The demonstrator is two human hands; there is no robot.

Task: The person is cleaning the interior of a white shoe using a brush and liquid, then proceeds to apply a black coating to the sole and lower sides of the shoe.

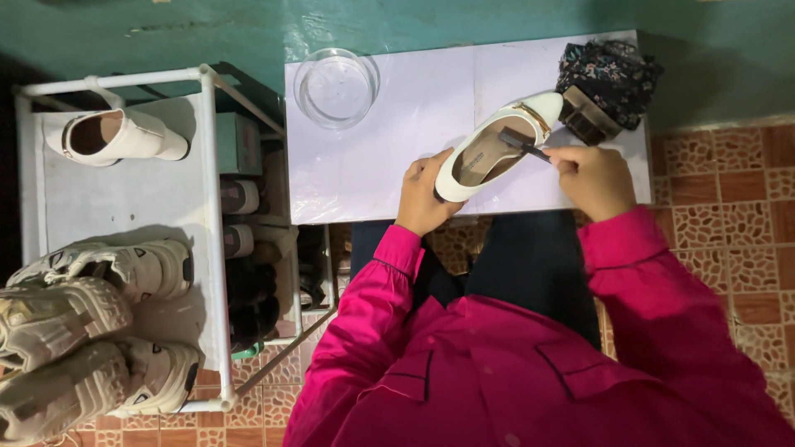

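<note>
A white flat shoe (497, 141) is showing a gold buckle and tan insole — a dark brush (522, 142) lying inside. Far right, a black floral-patterned cloth (611, 73). Magenta sleeves (389, 273); the white table (373, 157); a teal wall (166, 33) — terracotta pebble-patterned floor tiles (720, 165).

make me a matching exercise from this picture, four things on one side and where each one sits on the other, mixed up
Things
1. white slip-on shoe with a gold buckle
2. clear round glass bowl
3. dark floral fabric bundle
4. white ankle boot

Places
A. on the top shelf of the white shoe rack
B. at the far right corner of the white tabletop
C. held at the heel by the left hand, while the right hand holds a small dark brush inside it
D. at the far left corner of the white tabletop

Pairs: 1-C, 2-D, 3-B, 4-A
</note>
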